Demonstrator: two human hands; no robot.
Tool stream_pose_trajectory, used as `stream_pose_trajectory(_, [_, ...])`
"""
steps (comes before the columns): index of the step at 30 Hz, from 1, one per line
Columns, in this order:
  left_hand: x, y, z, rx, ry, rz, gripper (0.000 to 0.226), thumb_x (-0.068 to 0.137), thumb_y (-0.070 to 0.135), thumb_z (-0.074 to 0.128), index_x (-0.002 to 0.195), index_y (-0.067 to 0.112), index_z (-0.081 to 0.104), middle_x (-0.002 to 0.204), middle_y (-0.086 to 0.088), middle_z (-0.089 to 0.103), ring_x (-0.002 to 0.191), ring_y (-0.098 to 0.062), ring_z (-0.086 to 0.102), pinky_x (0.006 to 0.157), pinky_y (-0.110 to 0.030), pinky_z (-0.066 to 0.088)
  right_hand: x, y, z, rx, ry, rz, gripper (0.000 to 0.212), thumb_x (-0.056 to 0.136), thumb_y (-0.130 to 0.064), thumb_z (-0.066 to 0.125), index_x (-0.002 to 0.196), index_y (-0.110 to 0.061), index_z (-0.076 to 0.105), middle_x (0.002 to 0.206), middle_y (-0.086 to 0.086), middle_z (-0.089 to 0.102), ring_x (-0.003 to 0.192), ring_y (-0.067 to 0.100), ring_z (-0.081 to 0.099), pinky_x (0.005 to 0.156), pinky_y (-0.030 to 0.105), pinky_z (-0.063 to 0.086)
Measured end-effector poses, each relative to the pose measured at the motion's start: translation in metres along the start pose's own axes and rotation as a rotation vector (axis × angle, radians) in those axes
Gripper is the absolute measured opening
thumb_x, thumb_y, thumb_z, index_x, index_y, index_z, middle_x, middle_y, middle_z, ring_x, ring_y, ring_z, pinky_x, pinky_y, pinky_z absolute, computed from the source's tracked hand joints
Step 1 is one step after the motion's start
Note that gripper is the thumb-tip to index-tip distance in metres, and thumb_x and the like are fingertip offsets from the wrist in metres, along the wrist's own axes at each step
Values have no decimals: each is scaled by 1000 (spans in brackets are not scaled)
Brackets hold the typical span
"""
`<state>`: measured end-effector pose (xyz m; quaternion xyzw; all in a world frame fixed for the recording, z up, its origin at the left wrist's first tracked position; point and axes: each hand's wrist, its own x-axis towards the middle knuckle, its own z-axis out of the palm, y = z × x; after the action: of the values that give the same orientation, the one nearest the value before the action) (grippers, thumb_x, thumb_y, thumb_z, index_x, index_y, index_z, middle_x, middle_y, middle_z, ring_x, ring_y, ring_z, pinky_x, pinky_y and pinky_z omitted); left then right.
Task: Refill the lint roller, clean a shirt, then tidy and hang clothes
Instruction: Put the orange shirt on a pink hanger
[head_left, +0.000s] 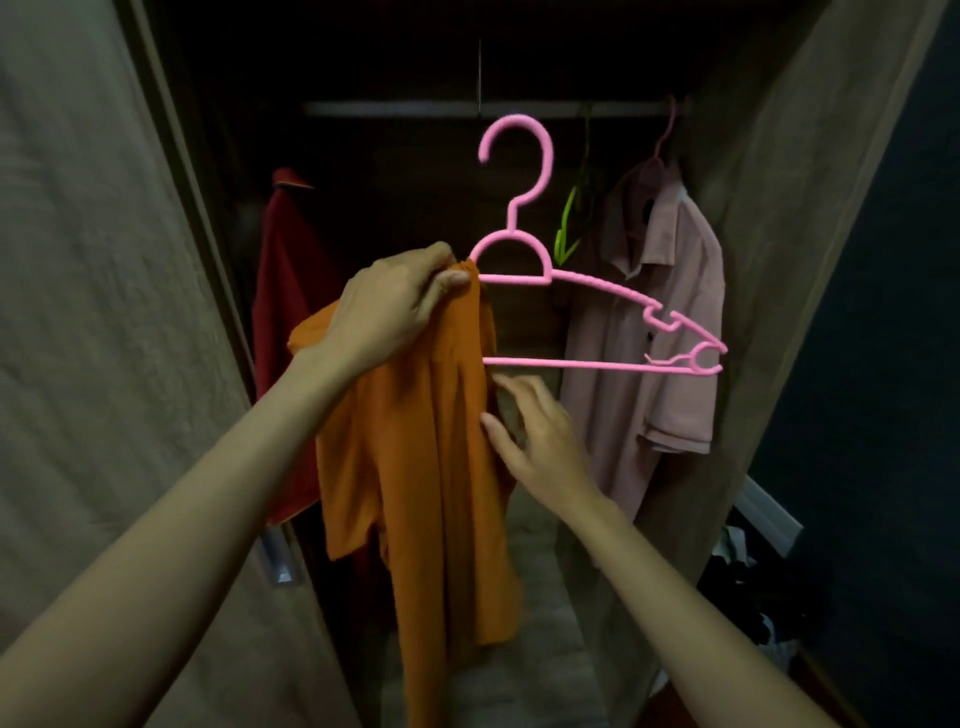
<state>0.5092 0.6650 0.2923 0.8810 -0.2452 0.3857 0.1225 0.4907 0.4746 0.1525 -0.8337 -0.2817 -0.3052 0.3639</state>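
An orange shirt (421, 467) hangs bunched over the left arm of a pink plastic hanger (597, 291), held up in front of an open wardrobe. My left hand (395, 306) pinches the shirt's top edge together with the hanger's left shoulder. My right hand (540, 441) is lower, its fingers spread against the shirt's right edge just under the hanger's bottom bar; it holds nothing that I can see. The hanger's right arm is bare and its hook points up, below the rail.
Inside the wardrobe a rail (467, 109) carries a dusty pink polo shirt (654, 332) on the right, a green hanger (571, 218) next to it, and a dark red shirt (291, 338) on the left. Wardrobe doors flank both sides. A pile of clothes (748, 582) lies at lower right.
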Motion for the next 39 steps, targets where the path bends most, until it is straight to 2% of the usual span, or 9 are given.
stream_pose_trajectory(2, [0,5,3,18,-21,-4,28,101,44,37,101,21,53,86,8,53,74,-9,51,61,-24,35,8,-14,10,144,54,35,48,93,-42,51,134,-17,47,131,-1,51,115,7,50,98,27,43])
stream_pose_trajectory(5, [0,5,1,-6,7,-11,27,101,42,38,101,20,53,85,8,54,73,-9,51,58,-22,35,13,-10,18,187,-161,121,57,89,-60,45,132,-24,46,133,-5,53,121,12,51,106,39,38])
stream_pose_trajectory(8, [-3,-10,-12,-43,56,-52,24,101,40,41,96,19,52,80,6,53,70,-12,50,59,-28,36,2,26,2,-221,-438,103,61,84,-74,31,113,-27,59,114,-4,64,110,17,55,102,44,32])
stream_pose_trajectory(13, [-23,-48,-25,-92,-30,-17,18,100,38,42,87,27,45,75,7,49,72,-17,53,65,-32,38,-24,78,-64,-473,10,127,42,86,-62,38,82,-27,61,84,-8,63,86,18,53,88,42,33])
stream_pose_trajectory(18, [-22,-47,-18,-77,-48,60,26,101,42,39,89,21,49,79,1,52,74,-19,54,67,-31,40,-9,69,-112,-385,186,-38,38,90,-45,45,100,-17,69,83,0,68,79,9,45,73,18,31])
stream_pose_trajectory(26, [-26,-53,1,144,0,33,51,94,57,25,111,21,56,89,-10,60,81,-33,61,61,-44,51,4,52,-131,-396,450,-179,47,97,-29,43,63,-5,65,56,8,59,59,17,47,61,23,31])
stream_pose_trajectory(29, [-30,-49,4,188,-64,125,56,94,57,23,117,19,58,93,-10,63,81,-32,63,58,-40,52,12,41,-126,-428,467,-146,39,94,-17,49,60,-4,64,51,5,53,58,11,42,58,20,28])
stream_pose_trajectory(33, [-34,-51,2,112,24,56,47,97,54,28,115,22,57,101,-7,66,88,-30,64,63,-42,52,15,46,-131,-438,361,-75,37,94,-21,48,66,-5,66,58,-4,48,63,12,45,57,22,31])
stream_pose_trajectory(39, [-38,-52,-4,159,-28,169,57,98,57,21,117,18,59,94,-9,65,78,-30,65,54,-39,52,12,52,-135,-489,350,-75,43,95,-21,42,61,-4,62,56,9,56,60,11,47,58,20,35])
